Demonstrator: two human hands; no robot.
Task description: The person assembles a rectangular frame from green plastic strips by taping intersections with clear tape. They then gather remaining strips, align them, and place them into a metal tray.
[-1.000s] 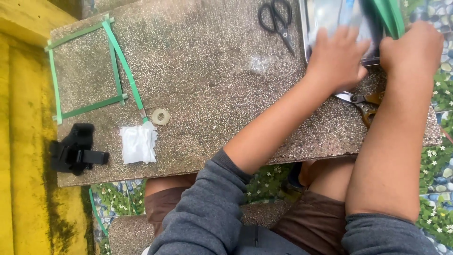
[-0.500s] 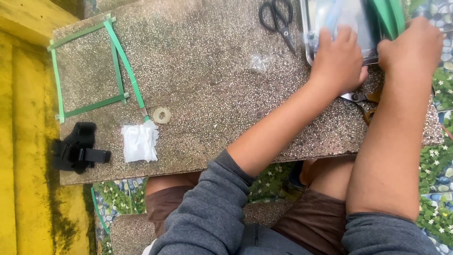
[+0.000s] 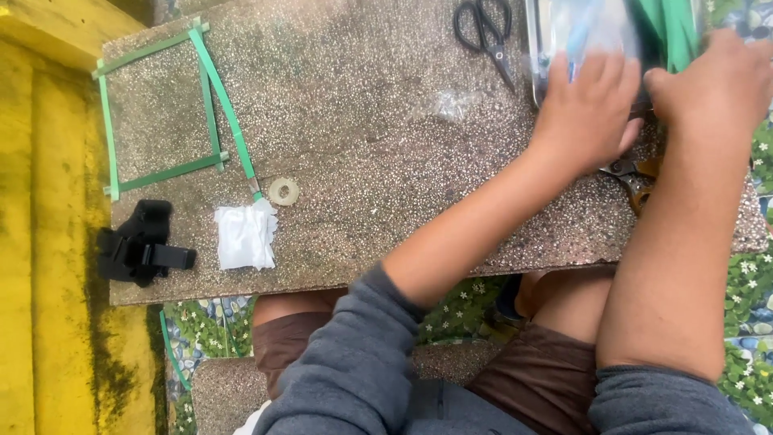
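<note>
My left hand [image 3: 586,113] lies flat on a clear plastic box [image 3: 564,32] at the stone slab's far right, fingers stretched over its near edge. My right hand [image 3: 717,84] is curled at the box's right side, where several green strips [image 3: 672,28] stick out. Its fingers are hidden, so I cannot tell whether it grips them. A pair of pliers [image 3: 634,179] shows partly beneath both hands. Black scissors [image 3: 485,34] lie just left of the box.
On the speckled stone slab [image 3: 386,161], a square frame of green strips [image 3: 161,113] lies at the left. Near it are a small tape ring [image 3: 283,191], a white folded wad [image 3: 245,235] and a black clip-like object [image 3: 143,244]. A yellow wall [image 3: 40,242] borders the left.
My left hand has slid slightly toward me over the box's near edge. The right hand has barely moved.
</note>
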